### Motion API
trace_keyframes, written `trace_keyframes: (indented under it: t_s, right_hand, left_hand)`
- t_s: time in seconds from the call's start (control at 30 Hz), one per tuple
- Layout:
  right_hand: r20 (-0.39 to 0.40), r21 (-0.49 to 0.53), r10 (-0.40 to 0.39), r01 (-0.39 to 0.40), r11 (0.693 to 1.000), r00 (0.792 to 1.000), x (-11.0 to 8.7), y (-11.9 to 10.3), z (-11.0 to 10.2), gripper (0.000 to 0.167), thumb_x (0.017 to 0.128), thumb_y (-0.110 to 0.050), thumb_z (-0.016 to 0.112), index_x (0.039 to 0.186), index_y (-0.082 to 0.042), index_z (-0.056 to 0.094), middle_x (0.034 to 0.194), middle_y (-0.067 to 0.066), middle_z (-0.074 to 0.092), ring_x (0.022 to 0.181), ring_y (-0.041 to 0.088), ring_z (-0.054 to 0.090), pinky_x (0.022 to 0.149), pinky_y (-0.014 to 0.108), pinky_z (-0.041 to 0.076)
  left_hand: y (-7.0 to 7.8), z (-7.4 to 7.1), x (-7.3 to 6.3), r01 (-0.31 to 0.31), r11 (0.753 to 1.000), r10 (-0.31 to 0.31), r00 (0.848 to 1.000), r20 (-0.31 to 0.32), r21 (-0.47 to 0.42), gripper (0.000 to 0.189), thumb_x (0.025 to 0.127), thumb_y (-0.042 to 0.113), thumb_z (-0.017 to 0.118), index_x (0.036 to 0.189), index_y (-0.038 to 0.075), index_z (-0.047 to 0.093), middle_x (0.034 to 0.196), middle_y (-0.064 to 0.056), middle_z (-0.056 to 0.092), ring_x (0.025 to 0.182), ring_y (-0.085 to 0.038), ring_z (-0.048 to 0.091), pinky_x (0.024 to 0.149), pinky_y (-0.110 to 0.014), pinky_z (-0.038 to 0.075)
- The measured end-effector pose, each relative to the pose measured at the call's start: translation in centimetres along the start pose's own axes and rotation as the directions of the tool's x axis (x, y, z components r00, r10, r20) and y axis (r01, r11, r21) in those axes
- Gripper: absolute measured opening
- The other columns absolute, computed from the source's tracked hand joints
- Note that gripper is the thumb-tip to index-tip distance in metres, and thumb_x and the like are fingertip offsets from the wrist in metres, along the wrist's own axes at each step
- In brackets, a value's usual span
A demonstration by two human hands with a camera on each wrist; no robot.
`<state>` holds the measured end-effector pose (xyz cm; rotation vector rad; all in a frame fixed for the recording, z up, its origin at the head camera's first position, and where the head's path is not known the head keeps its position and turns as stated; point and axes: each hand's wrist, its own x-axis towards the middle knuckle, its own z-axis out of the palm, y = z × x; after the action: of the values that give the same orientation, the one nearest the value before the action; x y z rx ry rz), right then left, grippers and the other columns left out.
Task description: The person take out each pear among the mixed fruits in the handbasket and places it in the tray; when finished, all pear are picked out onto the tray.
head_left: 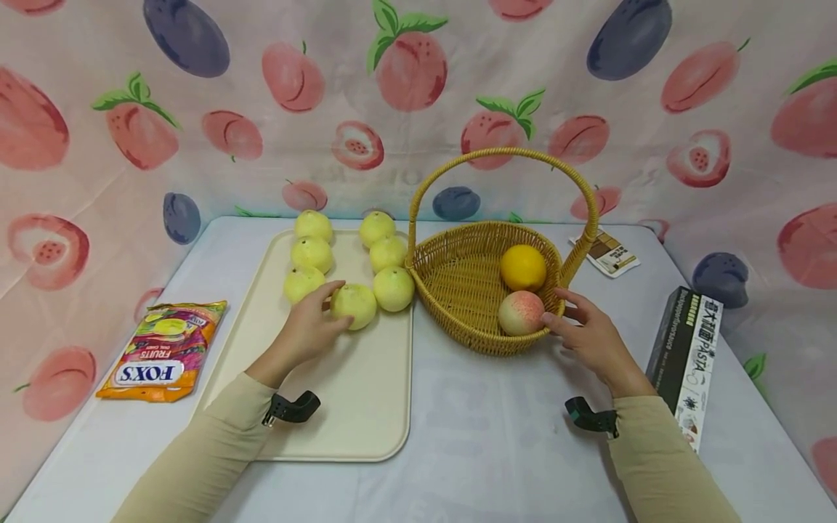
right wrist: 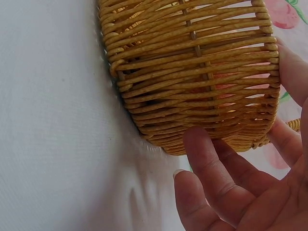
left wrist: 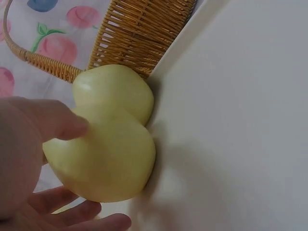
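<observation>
My left hand holds a round, pale yellow-green fruit on the cream tray. In the left wrist view the thumb lies over this fruit and other fingers curl beside it; a similar fruit sits right behind. Several more such fruits stand in two columns towards the tray's far side. My right hand grips the right side of a wicker basket, thumb at the rim and fingers along the outer wall. Inside the basket are a peach and an orange.
An orange candy bag lies left of the tray. At the right are a pasta box and a small packet behind the basket. The basket's tall handle arches above it. Fruit-printed cloth hangs behind the table.
</observation>
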<state>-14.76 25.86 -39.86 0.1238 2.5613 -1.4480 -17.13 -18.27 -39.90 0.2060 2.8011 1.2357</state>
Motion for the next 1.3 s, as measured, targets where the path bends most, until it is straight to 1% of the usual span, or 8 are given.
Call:
trace_keyframes:
  t_s: [0.1, 0.2, 0.47, 0.6, 0.73, 0.93, 1.03, 1.3]
  right_hand:
    - [-0.002, -0.001, 0.006, -0.006, 1.000, 1.000, 0.0, 0.0, 0.0, 0.092, 0.090, -0.061, 0.063, 0.161, -0.018, 0.024, 0.154, 0.030, 0.031, 0.120, 0.044, 0.055, 0.091, 0.049, 0.053]
    - [-0.003, -0.002, 0.007, -0.007, 1.000, 1.000, 0.0, -0.1, 0.1, 0.092, 0.090, -0.062, 0.063, 0.161, -0.019, 0.024, 0.154, 0.030, 0.031, 0.120, 0.044, 0.055, 0.092, 0.050, 0.053]
    - [-0.005, -0.009, 0.009, -0.009, 1.000, 1.000, -0.1, -0.2, 0.1, 0.091, 0.091, -0.062, 0.063, 0.161, -0.019, 0.024, 0.154, 0.030, 0.032, 0.119, 0.043, 0.055, 0.090, 0.046, 0.054]
    - [-0.005, -0.008, 0.002, -0.002, 1.000, 1.000, -0.1, -0.2, 0.0, 0.090, 0.091, -0.061, 0.062, 0.161, -0.018, 0.024, 0.153, 0.030, 0.033, 0.118, 0.042, 0.056, 0.089, 0.044, 0.054]
    - [0.002, -0.001, 0.004, -0.004, 1.000, 1.000, -0.1, -0.2, 0.1, 0.090, 0.091, -0.061, 0.062, 0.161, -0.018, 0.024, 0.154, 0.030, 0.032, 0.119, 0.042, 0.056, 0.090, 0.045, 0.053]
    - [0.001, 0.008, 0.004, -0.004, 1.000, 1.000, 0.0, -0.1, 0.1, 0.091, 0.091, -0.061, 0.063, 0.161, -0.019, 0.023, 0.154, 0.030, 0.031, 0.120, 0.042, 0.055, 0.092, 0.047, 0.052]
    - [0.004, 0.009, 0.006, -0.006, 1.000, 1.000, 0.0, 0.0, 0.2, 0.091, 0.091, -0.061, 0.063, 0.161, -0.019, 0.023, 0.154, 0.030, 0.031, 0.120, 0.042, 0.055, 0.092, 0.048, 0.052]
    - [-0.002, 0.008, 0.000, 0.000, 1.000, 1.000, -0.1, 0.0, 0.1, 0.091, 0.091, -0.061, 0.062, 0.161, -0.018, 0.023, 0.154, 0.031, 0.030, 0.119, 0.043, 0.055, 0.090, 0.046, 0.053]
  left_hand:
    - [-0.2, 0.1, -0.1, 0.004, 1.000, -0.004, 1.000, -0.023, -0.013, 0.064, 0.092, 0.013, 0.072, 0.148, -0.001, 0.043, 0.145, -0.025, 0.046, 0.129, -0.043, 0.048, 0.106, -0.052, 0.041]
    - [-0.3, 0.4, -0.2, 0.003, 1.000, -0.004, 0.997, -0.074, -0.019, 0.062, 0.091, 0.012, 0.073, 0.144, -0.003, 0.045, 0.141, -0.025, 0.050, 0.127, -0.042, 0.050, 0.105, -0.051, 0.041]
    - [-0.7, 1.4, -0.2, 0.002, 0.998, -0.013, 0.981, -0.195, -0.060, 0.058, 0.091, 0.013, 0.076, 0.141, -0.001, 0.051, 0.137, -0.025, 0.054, 0.119, -0.038, 0.060, 0.094, -0.043, 0.052]
    - [-0.7, 1.7, -0.3, 0.008, 0.996, -0.027, 0.975, -0.221, -0.090, 0.058, 0.092, 0.014, 0.075, 0.143, 0.001, 0.050, 0.139, -0.024, 0.053, 0.118, -0.036, 0.061, 0.091, -0.040, 0.054]
    - [-0.6, 1.9, -0.4, 0.041, 0.995, -0.060, 0.970, -0.234, -0.087, 0.059, 0.094, 0.017, 0.073, 0.146, 0.003, 0.048, 0.138, -0.023, 0.056, 0.115, -0.035, 0.063, 0.089, -0.042, 0.055]
    - [-0.4, 2.1, -0.6, 0.099, 0.992, -0.114, 0.964, -0.242, -0.074, 0.060, 0.096, 0.025, 0.070, 0.149, 0.009, 0.046, 0.137, -0.026, 0.056, 0.120, -0.038, 0.059, 0.100, -0.051, 0.046]
    - [-0.6, 2.3, -0.7, 0.104, 0.992, -0.120, 0.959, -0.255, -0.077, 0.060, 0.096, 0.025, 0.070, 0.149, 0.009, 0.046, 0.135, -0.028, 0.056, 0.123, -0.039, 0.056, 0.103, -0.052, 0.044]
    - [-0.9, 2.7, -0.1, 0.112, 0.984, -0.147, 0.949, -0.278, -0.138, 0.060, 0.096, 0.023, 0.070, 0.150, 0.011, 0.046, 0.135, -0.025, 0.057, 0.122, -0.035, 0.058, 0.099, -0.047, 0.048]
